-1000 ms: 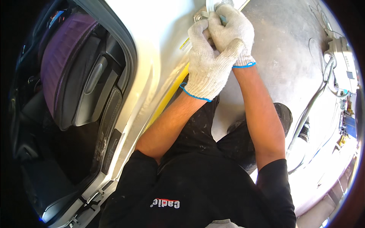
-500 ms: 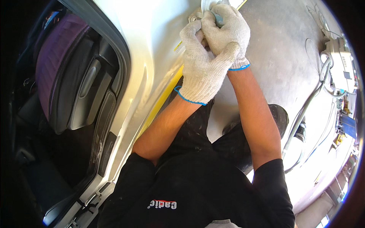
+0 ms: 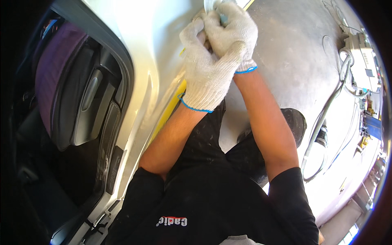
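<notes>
- Left hand (image 3: 210, 69), in an off-white knitted cotton glove (image 3: 206, 92) with blue cuff edging: upper centre of the frame, fingers curled, thumb lying across the base of the right hand (image 3: 230, 32). Whether the left fingers grip anything cannot be told.
- Right hand, gloved alike: just above and right of the left, fingers closed on a pale, bluish, smooth object (image 3: 210, 5). Hands together, overlapping.
- Pale object: at the top edge of the frame, left of the right fingertips, beside the white painted car body panel (image 3: 163, 24) — mostly covered by the glove and cut off by the frame, so its full shape is unclear; contact with the panel cannot be confirmed.
- Bright yellow strip (image 3: 168, 110): runs diagonally along the panel's lower edge, passing behind the left hand.
- Left of frame: purple-and-black car seat (image 3: 57, 77) inside the door opening, bordered by a black rubber seal (image 3: 127, 71).
- Lower centre: the person's black short-sleeved shirt (image 3: 228, 196) and dark, spotted trousers (image 3: 196, 139).
- Right of frame: grey concrete floor (image 3: 294, 45); at the far right, a white boxy machine (image 3: 361, 59) with a thick grey hose (image 3: 324, 109) trailing downward.
</notes>
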`<state>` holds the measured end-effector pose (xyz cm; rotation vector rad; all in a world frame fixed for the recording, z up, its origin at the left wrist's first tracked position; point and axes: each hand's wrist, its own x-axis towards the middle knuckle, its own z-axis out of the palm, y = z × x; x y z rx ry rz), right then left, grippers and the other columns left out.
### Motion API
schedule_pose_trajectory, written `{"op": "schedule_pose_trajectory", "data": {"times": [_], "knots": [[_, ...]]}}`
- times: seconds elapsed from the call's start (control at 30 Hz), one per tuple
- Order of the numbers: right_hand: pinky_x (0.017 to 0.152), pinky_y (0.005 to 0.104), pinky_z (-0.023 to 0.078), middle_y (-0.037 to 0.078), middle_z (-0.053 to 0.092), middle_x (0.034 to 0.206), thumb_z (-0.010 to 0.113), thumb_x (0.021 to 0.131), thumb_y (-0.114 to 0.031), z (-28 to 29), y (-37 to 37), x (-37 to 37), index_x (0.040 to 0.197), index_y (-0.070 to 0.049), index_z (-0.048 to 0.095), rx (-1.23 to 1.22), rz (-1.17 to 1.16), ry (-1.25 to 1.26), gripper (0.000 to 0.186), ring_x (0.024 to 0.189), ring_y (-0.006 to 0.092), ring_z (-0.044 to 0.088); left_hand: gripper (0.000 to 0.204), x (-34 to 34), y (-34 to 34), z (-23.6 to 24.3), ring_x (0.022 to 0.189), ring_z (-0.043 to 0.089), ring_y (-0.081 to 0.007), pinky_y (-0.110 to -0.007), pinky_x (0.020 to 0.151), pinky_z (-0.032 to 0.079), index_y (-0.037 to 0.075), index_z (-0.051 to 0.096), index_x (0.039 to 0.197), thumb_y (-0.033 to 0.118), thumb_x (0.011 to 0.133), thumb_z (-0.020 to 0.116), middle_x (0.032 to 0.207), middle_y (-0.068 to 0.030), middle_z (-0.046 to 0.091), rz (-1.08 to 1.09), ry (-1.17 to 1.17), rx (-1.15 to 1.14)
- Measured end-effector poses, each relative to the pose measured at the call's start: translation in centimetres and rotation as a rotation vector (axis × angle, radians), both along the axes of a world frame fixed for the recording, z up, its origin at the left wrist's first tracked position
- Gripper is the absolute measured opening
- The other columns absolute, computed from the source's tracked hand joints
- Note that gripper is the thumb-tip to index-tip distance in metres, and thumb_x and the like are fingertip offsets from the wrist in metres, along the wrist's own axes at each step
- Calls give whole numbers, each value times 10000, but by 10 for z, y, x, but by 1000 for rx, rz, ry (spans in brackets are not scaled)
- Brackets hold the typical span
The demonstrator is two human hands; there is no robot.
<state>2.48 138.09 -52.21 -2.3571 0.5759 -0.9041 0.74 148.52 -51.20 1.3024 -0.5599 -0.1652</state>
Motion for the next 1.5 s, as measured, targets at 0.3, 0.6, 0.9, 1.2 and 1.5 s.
{"op": "schedule_pose_trajectory", "data": {"times": [0.3,0.6,0.9,1.2,1.5], "knots": [[763,490,563,150,721,971,647,884,-273,-3,-4,-3,939,-112,721,3,-4,3,186,864,382,704,737,2,-1,3,1221,590,-256,-375,1027,535,-79,291,1410,31,888,800,1346,-247,530,-33,-2,71],[755,500,558,134,713,935,648,867,-269,-18,-2,-16,901,-115,696,-27,-42,-43,165,865,377,693,702,-12,-4,-22,1153,625,-252,-371,973,563,-101,323,1347,57,873,816,1283,-245,562,-26,153,28],[788,503,559,141,699,986,626,961,-317,-22,3,-37,941,-103,667,-63,-14,-41,219,940,374,678,702,-18,8,-26,1090,654,-229,-341,903,581,-97,403,1330,145,834,837,1259,-227,585,-60,218,146],[795,498,557,139,658,973,650,950,-289,-22,39,-33,999,-109,679,120,-148,-176,188,963,372,670,691,6,6,-25,1219,593,-218,-363,1045,494,-40,470,1454,236,910,795,1350,-143,592,-103,272,147],[940,451,526,107,690,1145,635,886,-204,-7,44,-27,1138,-146,718,180,-97,-379,272,1073,364,618,599,14,12,14,1165,620,-182,-320,1035,491,-24,598,1383,236,896,831,1248,-105,664,-147,277,36]]}}
